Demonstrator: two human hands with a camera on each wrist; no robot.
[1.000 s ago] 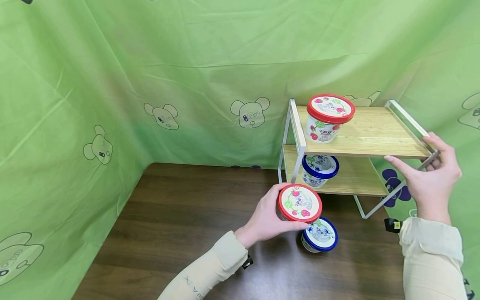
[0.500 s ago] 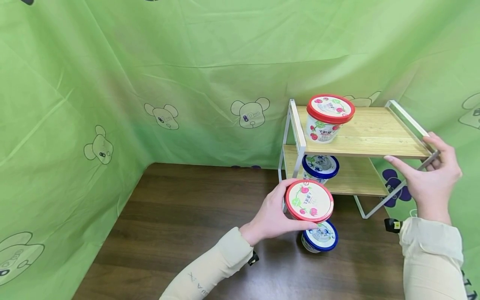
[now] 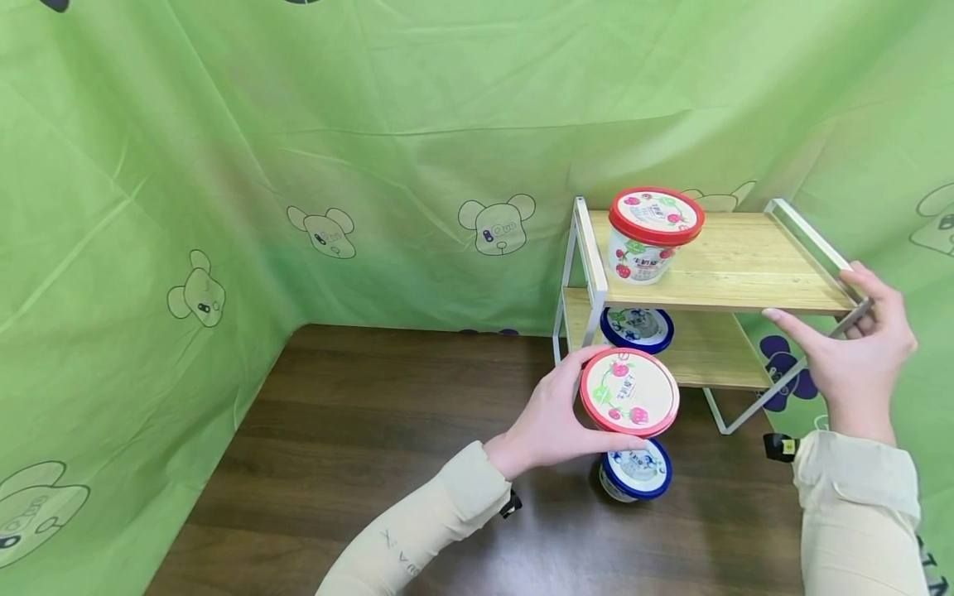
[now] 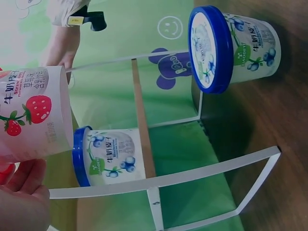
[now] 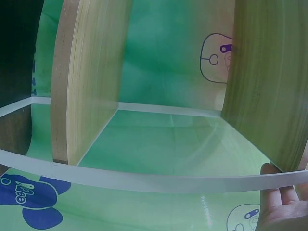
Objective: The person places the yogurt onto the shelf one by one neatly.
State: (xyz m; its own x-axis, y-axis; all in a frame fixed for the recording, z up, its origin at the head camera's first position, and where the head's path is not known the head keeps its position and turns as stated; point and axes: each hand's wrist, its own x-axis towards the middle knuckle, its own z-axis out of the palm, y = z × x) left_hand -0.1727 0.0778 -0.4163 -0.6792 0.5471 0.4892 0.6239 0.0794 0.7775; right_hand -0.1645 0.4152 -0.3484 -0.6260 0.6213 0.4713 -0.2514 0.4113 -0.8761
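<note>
Head | left fingers point(image 3: 570, 365) grip red-lidded tub point(image 3: 629, 393), shifted rightward | right fingers point(image 3: 874, 286) still grip rack point(image 3: 753, 257)

In the head view, the light was bright and rather even, seemingly from above. The dark wooden surface point(image 3: 402, 389) carried a soft glare near the lower edge, and the red-rimmed lid point(image 3: 639, 389) looked washed out on its right part. The green cloth point(image 3: 417, 83) became darker towards its bottom. Both wrist views were dimmer; the left one was very pale in its upper left corner, while in the right one the white bar point(image 5: 144, 183) appeared curved by the lens.
</note>
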